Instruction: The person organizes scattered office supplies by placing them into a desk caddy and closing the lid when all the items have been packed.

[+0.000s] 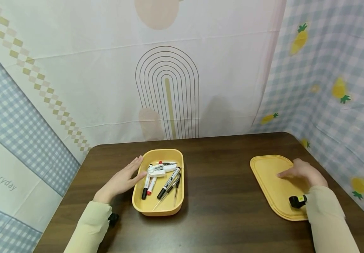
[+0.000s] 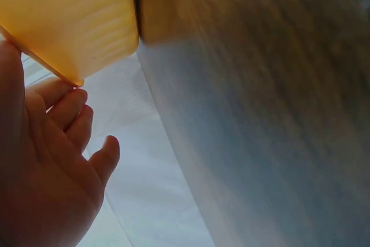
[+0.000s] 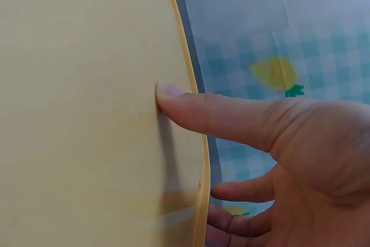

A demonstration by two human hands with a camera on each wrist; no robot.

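Observation:
A yellow plastic bin (image 1: 163, 213) stands left of the middle of the table. My left hand (image 1: 122, 181) is at its left rim, fingers fairly straight along the outside and thumb reaching over the edge. In the left wrist view, the fingertips meet the rim near a corner of the bin (image 2: 87, 15). Far to the right lies a flat yellow lid (image 1: 268, 179) with rounded corners. My right hand (image 1: 308, 173) holds its right edge: the thumb (image 3: 191, 105) presses on top, while the other fingers curl at the outer side, their tips partly hidden.
Inside the bin are several markers (image 1: 168, 183), thin metal-shafted tools with dark handles (image 1: 166, 196) and a white jointed gadget (image 1: 156, 173). The dark wooden table (image 1: 220, 189) runs back to a patterned cloth (image 1: 232, 70), with checked cloth (image 1: 337, 140) along the right side.

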